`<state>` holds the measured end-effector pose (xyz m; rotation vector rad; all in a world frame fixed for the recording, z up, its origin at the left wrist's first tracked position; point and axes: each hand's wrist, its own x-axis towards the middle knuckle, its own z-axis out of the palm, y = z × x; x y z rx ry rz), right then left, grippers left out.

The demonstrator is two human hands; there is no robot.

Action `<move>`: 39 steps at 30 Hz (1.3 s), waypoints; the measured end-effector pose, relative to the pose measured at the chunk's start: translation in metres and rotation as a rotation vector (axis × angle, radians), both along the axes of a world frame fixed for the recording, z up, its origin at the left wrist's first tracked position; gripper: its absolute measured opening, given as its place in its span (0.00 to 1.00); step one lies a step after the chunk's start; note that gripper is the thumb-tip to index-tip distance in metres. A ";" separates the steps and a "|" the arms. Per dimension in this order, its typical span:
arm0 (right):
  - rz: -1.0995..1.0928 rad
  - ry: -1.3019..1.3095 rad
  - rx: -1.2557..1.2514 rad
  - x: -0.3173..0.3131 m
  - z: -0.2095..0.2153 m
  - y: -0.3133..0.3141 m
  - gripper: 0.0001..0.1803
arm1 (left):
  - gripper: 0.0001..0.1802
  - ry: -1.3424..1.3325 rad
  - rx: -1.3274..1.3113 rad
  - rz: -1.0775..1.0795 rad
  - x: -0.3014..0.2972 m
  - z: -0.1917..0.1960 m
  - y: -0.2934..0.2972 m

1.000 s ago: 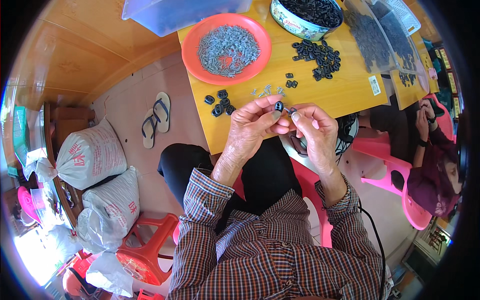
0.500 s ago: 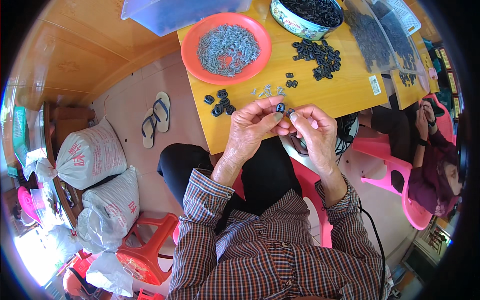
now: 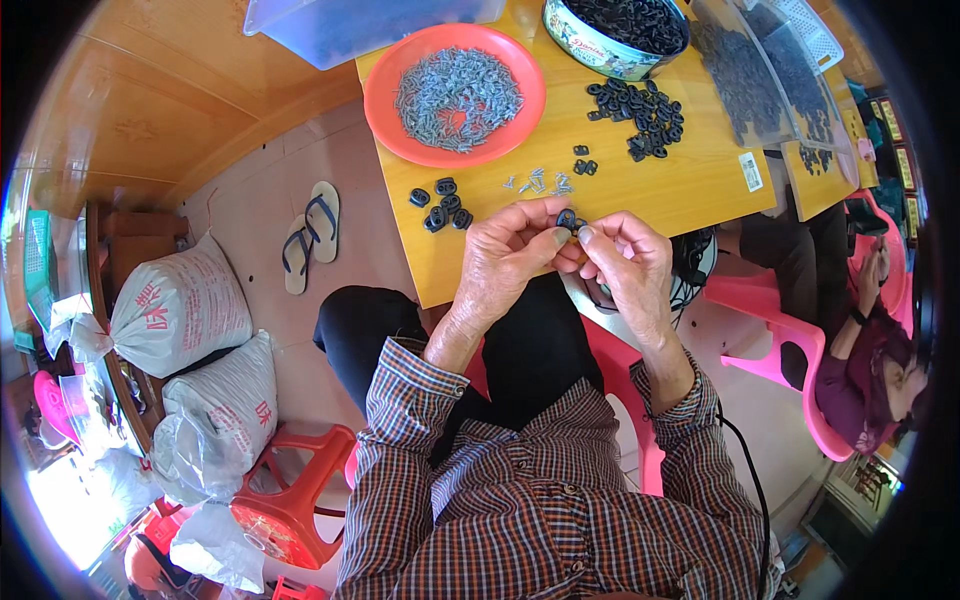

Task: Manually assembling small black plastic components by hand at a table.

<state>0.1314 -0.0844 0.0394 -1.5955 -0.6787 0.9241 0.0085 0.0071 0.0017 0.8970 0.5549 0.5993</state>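
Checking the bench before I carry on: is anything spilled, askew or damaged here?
Nothing stands out. Both hands pinch one small black plastic piece; loose black pieces and small grey metal clips lie scattered on the yellow wooden table, none off it.

Home piecework workshop: yellow table bearing sorted small parts in an orange plate, stuffed sacks, plastic stools, tiled floor.

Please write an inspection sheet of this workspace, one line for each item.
Surface: yellow wooden table, crowded.
Job's things: small black part pinched between left hand and right hand; small metal pieces lie just beyond them.
Clutter: orange plate of grey pieces, round tin of black parts, loose black parts.
Grippers: both hands closed on the part.
Cables: black cable by the right sleeve.
Surroundings: sandals, white sacks, red stool, another person seated.
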 end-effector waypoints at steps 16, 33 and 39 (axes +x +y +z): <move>-0.003 0.006 -0.014 0.001 0.001 -0.001 0.06 | 0.15 -0.011 -0.002 -0.045 -0.002 -0.001 0.000; 0.084 0.165 0.111 0.009 -0.006 0.001 0.06 | 0.14 -0.025 0.015 -0.093 -0.011 0.004 0.008; 0.120 0.145 0.223 0.011 -0.010 0.001 0.12 | 0.13 -0.004 0.075 -0.105 -0.012 0.000 0.007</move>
